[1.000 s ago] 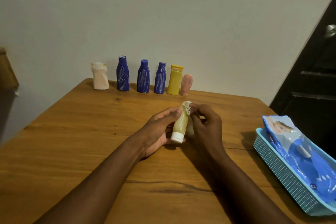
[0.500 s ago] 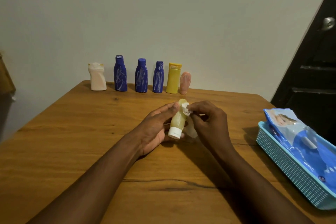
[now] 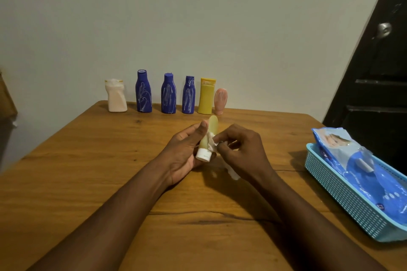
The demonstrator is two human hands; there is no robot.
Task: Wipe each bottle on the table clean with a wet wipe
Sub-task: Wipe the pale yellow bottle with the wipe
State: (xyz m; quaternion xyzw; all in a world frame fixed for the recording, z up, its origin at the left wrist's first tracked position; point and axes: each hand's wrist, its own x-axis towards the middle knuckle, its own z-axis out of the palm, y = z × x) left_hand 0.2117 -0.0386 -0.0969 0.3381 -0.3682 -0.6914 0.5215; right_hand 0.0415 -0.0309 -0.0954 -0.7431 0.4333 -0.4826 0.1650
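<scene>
My left hand (image 3: 187, 152) grips a small pale-yellow tube (image 3: 211, 127) with a white cap (image 3: 204, 156), cap end toward me, above the table's middle. My right hand (image 3: 240, 149) pinches a white wet wipe (image 3: 211, 141) against the tube's middle; the wipe's tail (image 3: 234, 174) hangs under the hand. Along the far edge stand a cream bottle (image 3: 116, 95), three blue bottles (image 3: 143, 92) (image 3: 168, 94) (image 3: 188, 95) streaked white, a yellow bottle (image 3: 206, 96) and a pink tube (image 3: 220, 101).
A light-blue plastic basket (image 3: 343, 193) sits at the right edge of the wooden table (image 3: 88, 171), holding a blue pack of wet wipes (image 3: 361, 167). A white wall is behind the bottles and a dark door (image 3: 378, 72) stands at the right.
My right hand has slid the wipe down the tube from its tip to its middle. The tube's rounded end now shows bare above the fingers.
</scene>
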